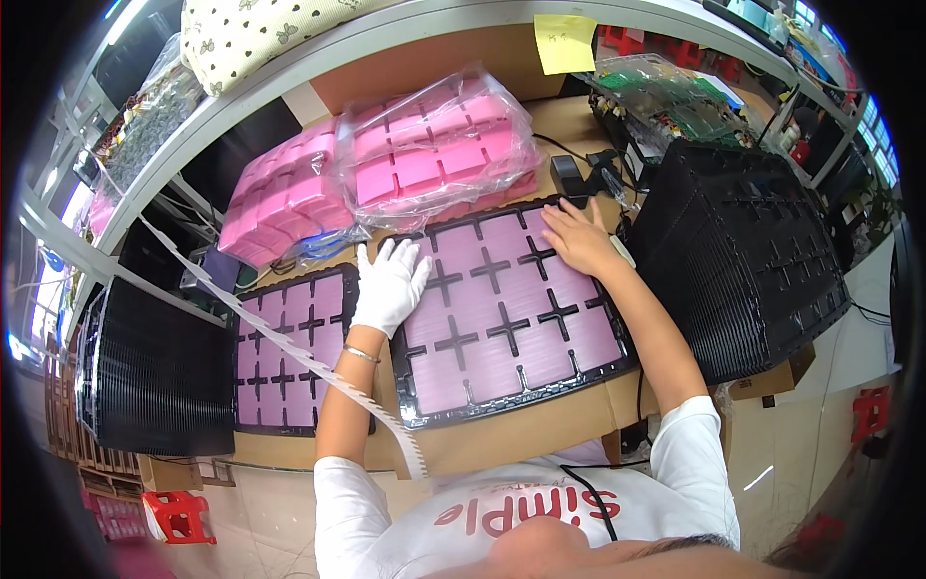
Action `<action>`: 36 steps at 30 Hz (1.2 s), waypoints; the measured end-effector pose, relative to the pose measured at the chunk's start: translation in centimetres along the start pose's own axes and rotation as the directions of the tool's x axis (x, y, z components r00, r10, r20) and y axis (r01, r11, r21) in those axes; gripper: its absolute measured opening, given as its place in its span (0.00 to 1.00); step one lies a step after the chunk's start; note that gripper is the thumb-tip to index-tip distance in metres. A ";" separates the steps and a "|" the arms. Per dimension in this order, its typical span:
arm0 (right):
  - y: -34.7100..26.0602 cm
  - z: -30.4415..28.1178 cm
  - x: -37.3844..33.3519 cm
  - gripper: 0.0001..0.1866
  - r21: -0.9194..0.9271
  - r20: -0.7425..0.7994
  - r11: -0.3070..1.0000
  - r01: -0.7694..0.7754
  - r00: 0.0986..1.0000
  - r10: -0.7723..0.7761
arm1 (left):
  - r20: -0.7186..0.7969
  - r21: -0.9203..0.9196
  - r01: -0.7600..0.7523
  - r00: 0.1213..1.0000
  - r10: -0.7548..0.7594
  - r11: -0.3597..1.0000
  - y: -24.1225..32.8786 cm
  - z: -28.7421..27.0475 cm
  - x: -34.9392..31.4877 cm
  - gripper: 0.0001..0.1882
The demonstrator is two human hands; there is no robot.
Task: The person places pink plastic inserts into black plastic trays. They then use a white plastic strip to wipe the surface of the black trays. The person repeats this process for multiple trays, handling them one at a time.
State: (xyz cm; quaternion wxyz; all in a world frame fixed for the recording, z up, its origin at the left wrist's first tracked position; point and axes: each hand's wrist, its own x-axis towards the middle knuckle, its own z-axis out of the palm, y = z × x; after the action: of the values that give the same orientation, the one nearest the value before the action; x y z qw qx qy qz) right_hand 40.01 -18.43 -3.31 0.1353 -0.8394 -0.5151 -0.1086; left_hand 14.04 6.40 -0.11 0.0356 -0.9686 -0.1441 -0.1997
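Observation:
In front of me a black plastic tray [526,397] lies on the table, tilted slightly in view. Pink foam sheet [482,372] fills it, and black cross-shaped ribs show through. My left hand [389,287], in a white glove, rests at the tray's upper left edge with its fingers spread. Bare and flat, my right hand [582,239] lies over the upper right corner, fingers stretched out. Neither hand holds anything. Left of my left hand lies a second black tray [280,429] with pink foam in it.
Tall stacks of black trays stand at the left [159,376] and right [738,261]. Pink foam blocks [289,193] and a bagged foam stack [439,145] sit behind. A white serrated strip [289,349] crosses the left side. Circuit boards [675,96] lie at the far right.

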 end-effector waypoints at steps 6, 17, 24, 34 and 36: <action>-2.8 -5.2 -5.4 0.14 0.421 -0.172 0.890 0.174 0.979 -0.110 | -0.005 -0.125 -0.234 0.972 0.235 0.964 2.3 -4.9 -4.2 0.17; -5.7 -11.7 -19.4 0.13 0.325 -0.111 0.920 0.218 0.975 -0.192 | -0.054 -0.247 -0.214 0.977 0.207 0.945 6.7 -9.8 -17.5 0.06; -4.2 -8.7 -20.9 0.26 0.535 -0.065 0.842 0.067 0.997 -0.038 | 0.243 -0.511 0.620 0.768 -0.592 0.595 7.8 -8.0 -18.7 0.15; -5.8 -7.3 -21.2 0.31 0.410 0.044 0.892 -0.190 0.981 0.189 | 0.308 -0.865 0.487 0.706 -0.637 0.122 8.0 -8.4 -17.0 0.26; -5.8 -7.0 -21.2 0.31 0.421 -0.042 0.887 -0.190 0.973 0.228 | 0.493 -0.856 0.483 0.651 -0.577 -0.186 10.2 -11.9 -14.4 0.16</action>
State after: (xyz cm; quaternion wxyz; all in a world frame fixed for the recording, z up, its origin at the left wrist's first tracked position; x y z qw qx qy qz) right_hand 25.08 -36.05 -2.85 0.3443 -0.8364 -0.4262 -0.0194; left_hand -0.08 -8.65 5.03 -0.6827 -0.5727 -0.3642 -0.2708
